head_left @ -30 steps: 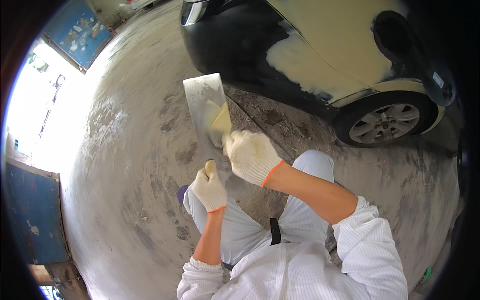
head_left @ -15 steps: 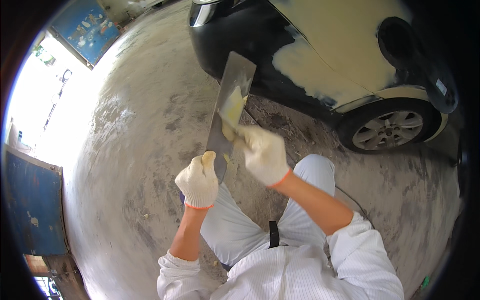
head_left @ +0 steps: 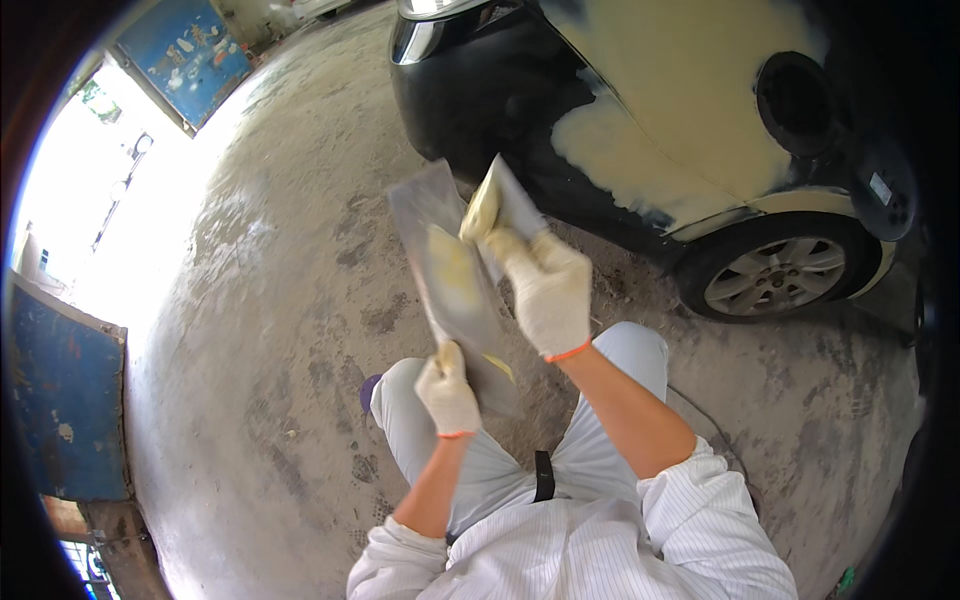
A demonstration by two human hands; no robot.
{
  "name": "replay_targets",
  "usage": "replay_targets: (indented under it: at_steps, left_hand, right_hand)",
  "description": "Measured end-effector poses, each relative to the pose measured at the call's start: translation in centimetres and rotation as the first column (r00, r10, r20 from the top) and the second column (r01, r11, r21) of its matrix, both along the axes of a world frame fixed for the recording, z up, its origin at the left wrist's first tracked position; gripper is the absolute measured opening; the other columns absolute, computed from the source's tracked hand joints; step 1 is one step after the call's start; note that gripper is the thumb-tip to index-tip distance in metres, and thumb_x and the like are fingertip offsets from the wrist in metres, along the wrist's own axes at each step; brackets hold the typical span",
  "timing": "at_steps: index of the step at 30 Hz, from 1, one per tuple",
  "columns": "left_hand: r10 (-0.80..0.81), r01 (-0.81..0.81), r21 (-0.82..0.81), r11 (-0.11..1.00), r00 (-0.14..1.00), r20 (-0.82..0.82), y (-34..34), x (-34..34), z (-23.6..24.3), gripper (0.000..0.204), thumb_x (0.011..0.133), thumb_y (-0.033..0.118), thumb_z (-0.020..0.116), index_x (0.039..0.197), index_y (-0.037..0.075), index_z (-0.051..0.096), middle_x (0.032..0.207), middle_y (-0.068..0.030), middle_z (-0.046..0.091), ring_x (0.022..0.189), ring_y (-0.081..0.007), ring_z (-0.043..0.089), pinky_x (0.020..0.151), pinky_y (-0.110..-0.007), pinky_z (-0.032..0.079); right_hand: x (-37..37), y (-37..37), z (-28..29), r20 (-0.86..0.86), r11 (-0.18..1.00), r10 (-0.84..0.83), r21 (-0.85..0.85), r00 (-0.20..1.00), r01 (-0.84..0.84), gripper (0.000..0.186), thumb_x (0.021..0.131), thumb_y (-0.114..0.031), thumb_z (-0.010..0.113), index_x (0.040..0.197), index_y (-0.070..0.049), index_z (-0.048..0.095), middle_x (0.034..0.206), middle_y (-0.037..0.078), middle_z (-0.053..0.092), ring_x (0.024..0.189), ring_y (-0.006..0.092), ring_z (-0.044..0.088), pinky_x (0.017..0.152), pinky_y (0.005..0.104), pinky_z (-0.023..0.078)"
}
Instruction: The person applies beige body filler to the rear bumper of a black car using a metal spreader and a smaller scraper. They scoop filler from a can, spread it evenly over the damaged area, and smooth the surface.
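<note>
My left hand (head_left: 447, 392), in a white knit glove with an orange cuff, is closed round the edge of a long flat metal plate (head_left: 420, 215). Pale yellow paste (head_left: 455, 270) is smeared over the plate's middle. My right hand (head_left: 548, 290), gloved alike, grips a putty knife (head_left: 516, 205) just right of the plate. A lump of yellowish paste (head_left: 482, 208) sits on the knife's blade. Motion blurs both tools, and I cannot tell whether they touch. The knife's handle is mostly hidden in my fingers.
A black car body (head_left: 480, 110) stands ahead on the right, with a broad beige filler patch (head_left: 690, 100) above its wheel (head_left: 775, 275). The round fuel opening (head_left: 797, 103) has its flap hanging open. Blue metal doors (head_left: 70, 390) stand at the left. A thin cable lies on the concrete floor (head_left: 270, 330).
The putty knife has come off the plate's face, moving up and to the right with its blade turned. My left hand has shifted right and down, and the plate now tilts the other way.
</note>
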State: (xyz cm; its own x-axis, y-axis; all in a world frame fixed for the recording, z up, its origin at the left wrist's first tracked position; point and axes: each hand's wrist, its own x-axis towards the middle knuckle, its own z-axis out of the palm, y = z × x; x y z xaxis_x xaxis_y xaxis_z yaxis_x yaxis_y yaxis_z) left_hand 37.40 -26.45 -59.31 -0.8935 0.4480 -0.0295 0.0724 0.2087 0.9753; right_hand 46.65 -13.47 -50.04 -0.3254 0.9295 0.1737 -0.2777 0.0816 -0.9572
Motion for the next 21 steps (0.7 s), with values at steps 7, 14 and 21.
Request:
replay_targets:
  at_steps: [7, 14, 21]
  left_hand:
    - [0.024, -0.024, -0.012, 1.000, 1.000, 0.000, 0.0, -2.1, -2.9, 0.051, 0.109, 0.036, 0.072, 0.085, -0.009, 0.068, 0.068, -0.0060, 0.060, 0.068, -0.0142, 0.052, 0.064, -0.038, 0.047]
    - [-0.038, -0.027, -0.195, 0.980, 0.946, -0.322, 1.3, -2.3, -0.4, 0.045, 0.107, 0.036, 0.074, 0.093, -0.007, 0.075, 0.068, -0.0190, 0.068, 0.063, -0.0254, 0.066, 0.065, -0.041, 0.052]
    - [-0.097, -0.016, -0.275, 0.961, 0.916, -0.389, 0.4, -3.2, 0.3, 0.041, 0.107, 0.035, 0.073, 0.094, -0.004, 0.077, 0.070, -0.0194, 0.070, 0.063, -0.0303, 0.068, 0.065, -0.043, 0.053]
  right_hand:
    - [1.7, 1.2, 0.3, 0.783, 0.882, 0.012, 0.284, 0.622, -0.375, 0.025, 0.105, -0.026, 0.068, 0.107, -0.004, 0.081, 0.092, 0.022, 0.077, 0.089, 0.0430, 0.075, 0.079, 0.0519, 0.059]
    - [-0.1, 1.4, 0.4, 0.817, 0.545, -0.297, 0.570, 0.494, -0.615, 0.011, 0.093, -0.016, 0.068, 0.096, -0.005, 0.072, 0.085, 0.013, 0.073, 0.075, 0.0304, 0.076, 0.064, 0.0433, 0.062]
    - [0.3, 4.1, -0.8, 0.764, 0.598, -0.261, 0.608, 0.589, -0.523, 0.015, 0.096, -0.018, 0.066, 0.099, -0.005, 0.074, 0.092, 0.018, 0.077, 0.084, 0.0365, 0.077, 0.072, 0.0483, 0.062]
